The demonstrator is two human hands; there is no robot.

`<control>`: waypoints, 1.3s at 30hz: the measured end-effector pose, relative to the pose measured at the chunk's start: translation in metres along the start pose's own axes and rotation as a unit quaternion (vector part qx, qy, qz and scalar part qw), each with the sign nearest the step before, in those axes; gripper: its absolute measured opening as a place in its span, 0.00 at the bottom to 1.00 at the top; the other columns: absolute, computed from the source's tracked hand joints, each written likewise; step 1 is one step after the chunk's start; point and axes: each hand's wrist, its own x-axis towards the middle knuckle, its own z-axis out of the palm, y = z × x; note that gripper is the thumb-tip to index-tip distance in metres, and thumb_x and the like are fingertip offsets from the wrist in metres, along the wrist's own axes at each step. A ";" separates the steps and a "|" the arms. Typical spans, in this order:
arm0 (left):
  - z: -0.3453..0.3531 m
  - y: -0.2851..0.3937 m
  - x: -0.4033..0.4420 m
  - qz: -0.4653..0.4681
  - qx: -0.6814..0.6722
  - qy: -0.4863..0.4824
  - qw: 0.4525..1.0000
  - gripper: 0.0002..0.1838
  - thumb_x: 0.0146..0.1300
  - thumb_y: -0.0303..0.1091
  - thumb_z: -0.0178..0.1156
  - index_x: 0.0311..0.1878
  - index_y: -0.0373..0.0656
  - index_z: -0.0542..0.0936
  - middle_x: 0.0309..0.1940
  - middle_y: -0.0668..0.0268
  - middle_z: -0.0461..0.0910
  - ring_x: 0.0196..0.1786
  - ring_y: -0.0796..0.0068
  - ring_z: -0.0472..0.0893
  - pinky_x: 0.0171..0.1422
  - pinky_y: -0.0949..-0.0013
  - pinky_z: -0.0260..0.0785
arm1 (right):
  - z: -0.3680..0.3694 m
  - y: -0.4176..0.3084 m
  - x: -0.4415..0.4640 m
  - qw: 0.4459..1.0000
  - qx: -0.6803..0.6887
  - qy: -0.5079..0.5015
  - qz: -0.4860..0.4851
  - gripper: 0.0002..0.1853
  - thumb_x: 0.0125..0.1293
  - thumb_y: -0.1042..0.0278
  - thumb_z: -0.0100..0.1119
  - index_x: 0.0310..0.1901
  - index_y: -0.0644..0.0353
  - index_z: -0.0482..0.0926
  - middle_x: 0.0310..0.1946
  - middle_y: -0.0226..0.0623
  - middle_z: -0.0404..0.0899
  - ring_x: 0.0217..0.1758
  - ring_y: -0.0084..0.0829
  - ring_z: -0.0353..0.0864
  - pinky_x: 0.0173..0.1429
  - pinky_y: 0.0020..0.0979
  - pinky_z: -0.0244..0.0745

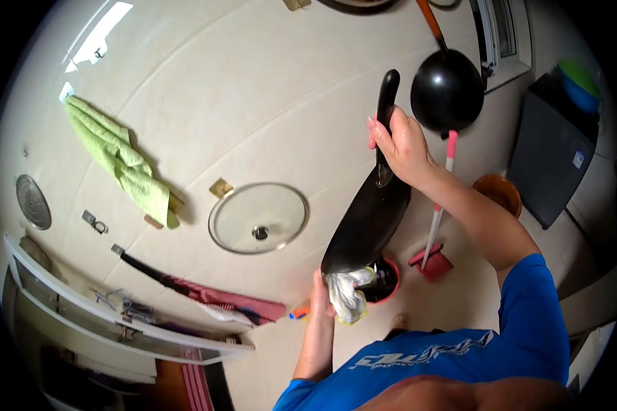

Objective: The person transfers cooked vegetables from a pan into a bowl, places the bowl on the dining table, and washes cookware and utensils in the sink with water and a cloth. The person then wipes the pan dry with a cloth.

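A black frying pan is held up on its side in front of my body, with its handle pointing upward. My right hand is closed around the lower part of that handle, near where it joins the pan. At the pan's bottom rim, my left hand grips a white cloth with yellow edging. The cloth is bunched against the rim, and some of the left fingers are hidden behind it.
On the wall hang a glass lid, a green towel and a black wok. Below stand a red bucket and a pink dustpan. A dark cabinet is at right, a white-framed glass door at lower left.
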 end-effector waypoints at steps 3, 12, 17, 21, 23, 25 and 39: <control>0.011 0.021 0.031 0.013 0.029 -0.014 0.999 0.28 0.63 0.56 0.42 0.51 0.38 0.68 0.41 0.57 0.76 0.36 0.62 0.79 0.37 0.61 0.75 | 0.014 0.022 0.053 0.995 -0.098 0.025 0.016 0.19 0.63 0.58 0.49 0.25 0.68 0.66 0.15 0.43 0.73 0.18 0.37 0.75 0.25 0.33 0.68; -0.048 0.056 0.083 0.033 0.038 -0.035 0.998 0.23 0.63 0.46 0.47 0.54 0.38 0.67 0.43 0.55 0.76 0.39 0.61 0.79 0.38 0.60 0.76 | 0.038 0.066 0.199 0.952 -0.300 0.025 0.049 0.27 0.63 0.49 0.42 0.19 0.66 0.72 0.15 0.39 0.76 0.23 0.40 0.77 0.33 0.38 0.71; -0.087 0.054 0.085 0.013 0.038 0.025 0.999 0.23 0.63 0.46 0.48 0.52 0.36 0.68 0.41 0.55 0.76 0.37 0.61 0.79 0.37 0.61 0.76 | 0.054 0.086 0.247 0.943 -0.322 -0.007 0.090 0.26 0.63 0.49 0.39 0.22 0.66 0.75 0.18 0.39 0.77 0.26 0.42 0.77 0.37 0.39 0.70; -0.085 0.058 0.086 0.010 0.025 0.064 0.998 0.20 0.62 0.42 0.50 0.51 0.37 0.68 0.39 0.55 0.76 0.35 0.61 0.79 0.36 0.62 0.75 | 0.069 0.100 0.263 0.933 -0.350 0.018 0.087 0.28 0.64 0.50 0.39 0.16 0.66 0.72 0.13 0.41 0.73 0.20 0.41 0.75 0.33 0.38 0.69; -0.088 0.059 0.091 0.013 0.007 0.071 0.997 0.18 0.62 0.40 0.51 0.50 0.38 0.68 0.37 0.56 0.76 0.33 0.62 0.79 0.34 0.62 0.75 | 0.074 0.105 0.268 0.919 -0.383 0.024 0.088 0.27 0.64 0.52 0.38 0.18 0.66 0.74 0.15 0.41 0.74 0.23 0.42 0.76 0.37 0.39 0.69; -0.093 0.059 0.095 0.013 0.016 0.074 0.997 0.18 0.61 0.39 0.53 0.50 0.39 0.68 0.37 0.56 0.76 0.33 0.62 0.79 0.34 0.62 0.75 | 0.077 0.100 0.273 0.911 -0.395 -0.013 0.120 0.23 0.63 0.52 0.38 0.29 0.66 0.75 0.28 0.46 0.75 0.34 0.45 0.75 0.42 0.40 0.69; -0.075 0.074 0.120 0.008 0.040 0.041 0.998 0.18 0.62 0.38 0.52 0.51 0.38 0.66 0.38 0.55 0.76 0.34 0.62 0.79 0.34 0.63 0.74 | 0.067 0.085 0.276 0.825 -0.560 -0.018 0.072 0.28 0.66 0.50 0.36 0.21 0.64 0.76 0.21 0.39 0.78 0.34 0.42 0.78 0.44 0.40 0.71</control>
